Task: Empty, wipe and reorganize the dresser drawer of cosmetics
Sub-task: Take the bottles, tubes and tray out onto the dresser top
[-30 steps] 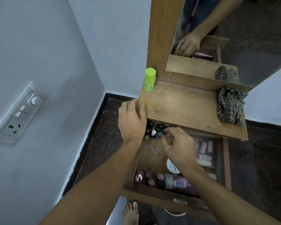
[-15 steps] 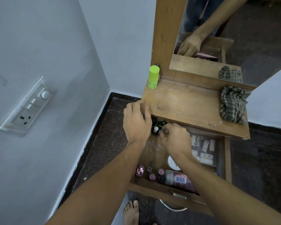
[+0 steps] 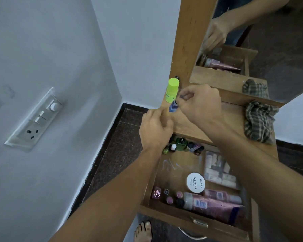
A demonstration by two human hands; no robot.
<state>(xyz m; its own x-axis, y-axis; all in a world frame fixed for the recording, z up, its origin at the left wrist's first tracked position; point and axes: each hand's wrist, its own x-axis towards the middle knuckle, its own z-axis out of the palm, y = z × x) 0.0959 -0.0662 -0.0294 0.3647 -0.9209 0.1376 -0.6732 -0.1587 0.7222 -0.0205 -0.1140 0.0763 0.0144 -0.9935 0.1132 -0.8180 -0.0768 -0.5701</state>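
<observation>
– Up from the back of the open wooden drawer (image 3: 173, 215), that right hand (image 3: 199, 105) is now hanging over the wooden dresser top (image 3: 234, 112). What is it carrying?
– One small blue-violet bottle (image 3: 173, 107), pinched in its fingertips, just beside the one lime-green cylindrical bottle (image 3: 172, 90) standing there.
– And the left hand (image 3: 156, 128)?
– Curling at the top's front corner. I can't tell whether it's gripping anything.
– Anything else?
– One crumpled checked cloth (image 3: 259, 123) is lying on the top, and one round white tin marked nail polish (image 3: 195, 182) is sitting in the drawer.
</observation>
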